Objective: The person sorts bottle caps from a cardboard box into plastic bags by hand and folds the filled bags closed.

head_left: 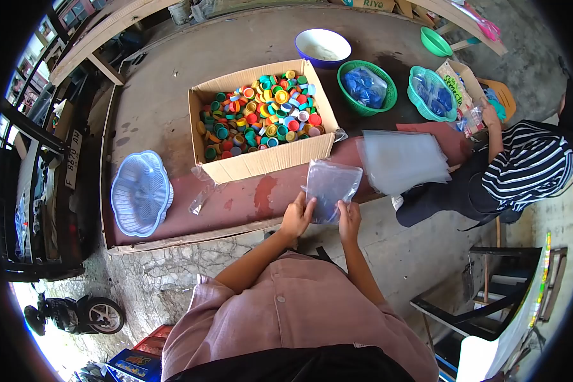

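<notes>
Between my two hands is a clear plastic bag [333, 184], held up in front of the table edge. My left hand [298, 216] pinches its left side, thumb on the near face. On the lower right edge, my right hand [349, 221] grips the same bag with thumb and fingers. Just beyond stands an open cardboard box [267, 159] filled with many colourful plastic bottle caps [261, 114]. To the right of the bag lies a stack of clear plastic sheets or bags [404, 162] on the table.
A blue plastic basket [141, 194] sits at the table's left end. Beyond the box are a white-and-blue basin [323, 48] and a green basket [368, 88] with blue contents. At right, a person in a striped top [528, 165] works beside a turquoise basket [431, 94].
</notes>
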`<action>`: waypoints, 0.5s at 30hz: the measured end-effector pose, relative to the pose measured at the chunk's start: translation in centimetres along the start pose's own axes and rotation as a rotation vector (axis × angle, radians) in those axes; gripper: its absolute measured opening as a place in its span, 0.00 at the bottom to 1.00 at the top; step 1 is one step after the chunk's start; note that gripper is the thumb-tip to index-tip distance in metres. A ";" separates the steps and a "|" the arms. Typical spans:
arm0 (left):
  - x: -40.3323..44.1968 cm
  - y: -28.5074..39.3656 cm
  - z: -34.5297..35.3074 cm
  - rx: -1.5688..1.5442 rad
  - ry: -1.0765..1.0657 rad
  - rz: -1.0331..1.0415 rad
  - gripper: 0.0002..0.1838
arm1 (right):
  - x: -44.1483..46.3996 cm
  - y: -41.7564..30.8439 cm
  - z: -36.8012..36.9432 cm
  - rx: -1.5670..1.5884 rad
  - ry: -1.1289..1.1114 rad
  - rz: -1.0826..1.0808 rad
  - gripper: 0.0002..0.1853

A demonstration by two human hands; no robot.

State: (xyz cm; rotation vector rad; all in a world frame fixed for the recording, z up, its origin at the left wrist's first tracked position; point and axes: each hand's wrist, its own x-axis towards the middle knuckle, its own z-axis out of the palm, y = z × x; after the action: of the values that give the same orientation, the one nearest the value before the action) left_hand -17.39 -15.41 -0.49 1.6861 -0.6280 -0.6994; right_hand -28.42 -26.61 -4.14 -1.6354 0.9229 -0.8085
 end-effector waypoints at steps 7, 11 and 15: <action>0.2 -1.1 0.0 0.213 0.079 0.116 0.12 | -0.6 0.1 0.1 0.082 0.071 0.152 0.11; 2.4 -0.3 -0.7 0.102 0.154 0.321 0.17 | 0.8 -1.9 -0.9 0.184 -0.050 0.247 0.12; 2.8 3.1 -2.2 0.002 0.061 0.111 0.13 | 1.4 -5.5 -1.1 0.296 -0.108 0.162 0.10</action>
State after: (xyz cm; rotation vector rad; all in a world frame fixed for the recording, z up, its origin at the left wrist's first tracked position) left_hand -14.06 -16.66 2.59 1.6552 -0.6738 -0.5664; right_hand -27.80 -27.45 1.50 -1.3168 0.8064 -0.7017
